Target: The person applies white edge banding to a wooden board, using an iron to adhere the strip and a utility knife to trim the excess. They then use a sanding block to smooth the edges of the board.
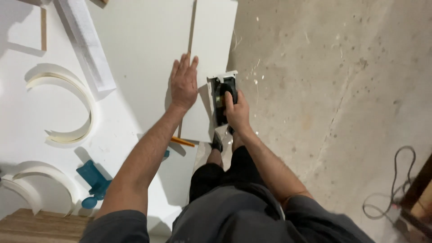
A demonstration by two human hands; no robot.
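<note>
The right hand point(237, 110) is wrapped around the handle of a black power saw point(222, 100), fingers closed over its top, with the tool's pale base plate sitting at the right edge of a white panel point(148, 49). The left hand point(183, 83) lies flat and spread on that same panel just beside the saw, palm down, fingers pointing away from the body, holding nothing. A narrow cut line runs up the panel from near the left fingertips. Under the left forearm a yellow pencil point(182, 141) lies at the panel's near edge. Farther left on the white surface are curved white cut-offs point(67, 105) and a teal clamp point(93, 182). To the right is bare concrete floor point(328, 81), with a grey cable point(396, 184) looped near its lower right corner
</note>
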